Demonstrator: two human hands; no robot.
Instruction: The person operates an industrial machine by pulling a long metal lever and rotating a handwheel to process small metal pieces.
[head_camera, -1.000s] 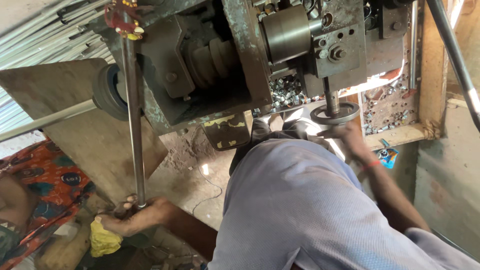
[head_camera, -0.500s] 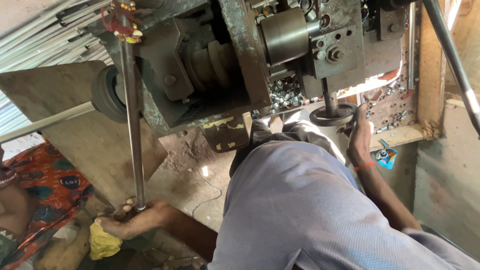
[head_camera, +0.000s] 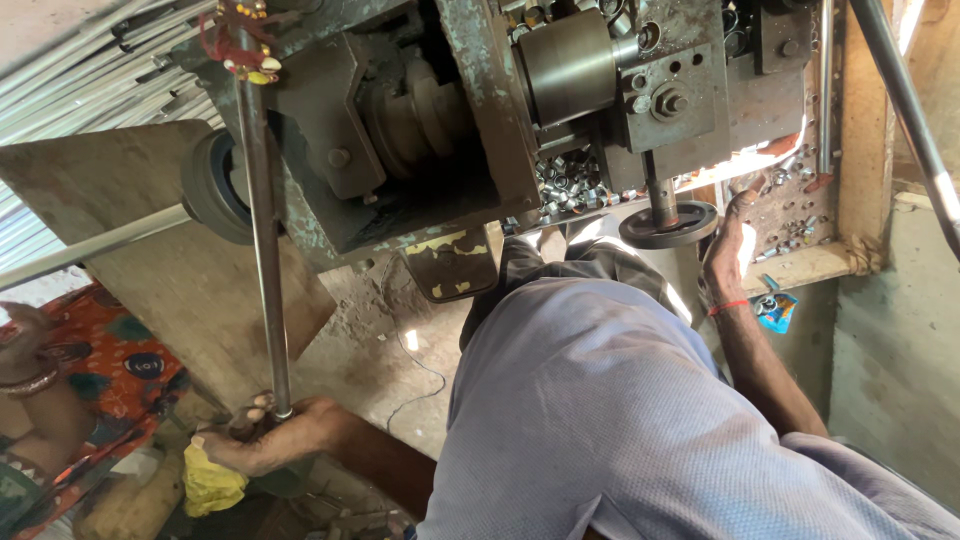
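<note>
- A cramped workshop with a dusty concrete floor (head_camera: 375, 350), seen from above; a large grimy green machine (head_camera: 430, 120) fills the upper part of the view and serves as the landmark.
- Nearest, below the machine, the person's grey shirt (head_camera: 600, 420) covers the lower middle.
- Left of the shirt, the left hand (head_camera: 262, 440) is closed around the lower end of a long steel lever rod (head_camera: 262, 230) that rises to the machine's top left corner.
- Just under that hand lies a yellow cloth (head_camera: 210, 485).
- Right of the shirt, the right hand (head_camera: 728, 250) reaches up, fingers loosely open, touching the rim of a round black handwheel (head_camera: 668, 225) under the machine's right side.
- Farther, behind the handwheel, loose metal nuts (head_camera: 570, 180) sit heaped.
- At far left, another person's patterned orange clothing (head_camera: 110, 350).
</note>
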